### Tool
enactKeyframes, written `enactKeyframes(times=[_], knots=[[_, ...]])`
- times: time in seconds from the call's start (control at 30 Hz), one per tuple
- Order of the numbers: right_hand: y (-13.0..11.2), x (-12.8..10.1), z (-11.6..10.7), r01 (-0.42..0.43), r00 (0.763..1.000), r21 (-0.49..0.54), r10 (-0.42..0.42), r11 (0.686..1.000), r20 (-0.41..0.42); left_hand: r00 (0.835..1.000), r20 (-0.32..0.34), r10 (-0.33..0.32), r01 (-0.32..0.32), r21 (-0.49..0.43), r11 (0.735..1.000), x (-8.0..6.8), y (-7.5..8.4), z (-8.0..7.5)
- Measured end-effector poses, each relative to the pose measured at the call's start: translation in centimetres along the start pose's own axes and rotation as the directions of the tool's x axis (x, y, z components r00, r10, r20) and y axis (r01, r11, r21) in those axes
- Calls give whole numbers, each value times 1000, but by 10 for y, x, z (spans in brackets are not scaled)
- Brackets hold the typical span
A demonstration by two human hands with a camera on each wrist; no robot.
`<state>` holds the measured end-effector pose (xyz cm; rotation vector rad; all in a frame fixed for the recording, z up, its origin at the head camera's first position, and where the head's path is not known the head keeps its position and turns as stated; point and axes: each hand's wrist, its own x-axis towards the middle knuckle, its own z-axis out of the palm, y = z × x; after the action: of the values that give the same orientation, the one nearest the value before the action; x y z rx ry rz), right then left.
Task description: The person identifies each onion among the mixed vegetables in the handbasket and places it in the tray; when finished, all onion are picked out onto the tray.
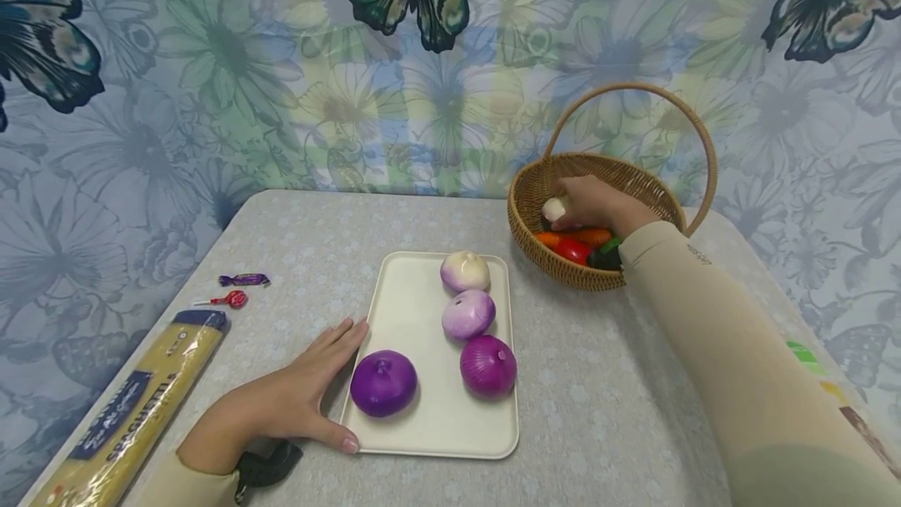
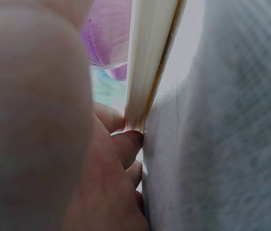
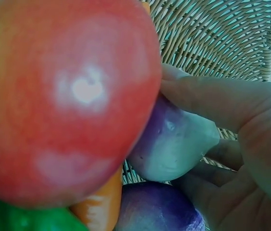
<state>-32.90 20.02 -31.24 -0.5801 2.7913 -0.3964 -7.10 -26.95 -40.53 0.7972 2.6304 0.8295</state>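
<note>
Inside the wicker basket (image 1: pixel 598 280), my right hand (image 1: pixel 594 202) grips a purple-and-white turnip (image 3: pixel 178 139) between thumb and fingers; only its pale end shows in the head view. A red tomato (image 3: pixel 73 120), carrots (image 1: pixel 591 237) and a dark vegetable with a green stem (image 1: pixel 605 258) lie around it. My left hand (image 1: pixel 296 390), fingers spread, touches the left edge of the cream tray (image 1: pixel 408 440). On the tray sit a purple round onion (image 1: pixel 383 383), a red onion (image 1: pixel 488 367), a pale purple onion (image 1: pixel 468 314) and another purple-and-white turnip (image 1: pixel 464 271).
A spaghetti packet (image 1: pixel 141 413) lies along the table's left side, with a red lollipop (image 1: pixel 235 300) and a purple wrapped candy (image 1: pixel 244 280) beyond it. The basket's tall handle (image 1: pixel 711 155) arches above it. Green and yellow items (image 1: pixel 805 357) lie at the right edge.
</note>
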Motion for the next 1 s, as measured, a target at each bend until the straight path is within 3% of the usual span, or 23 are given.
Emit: enactKeyframes(times=[0.47, 0.67, 1.0], knots=[[3, -1, 2, 45, 997, -10, -46, 999, -66, 1000, -6, 5, -5, 8, 1000, -1, 0, 1], [0, -5, 0, 61, 994, 32, -58, 998, -88, 1000, -5, 1, -1, 2, 1000, -1, 1, 0], [-8, -10, -17, 81, 990, 77, -71, 994, -123, 1000, -10, 8, -8, -1, 1000, -1, 1, 0]])
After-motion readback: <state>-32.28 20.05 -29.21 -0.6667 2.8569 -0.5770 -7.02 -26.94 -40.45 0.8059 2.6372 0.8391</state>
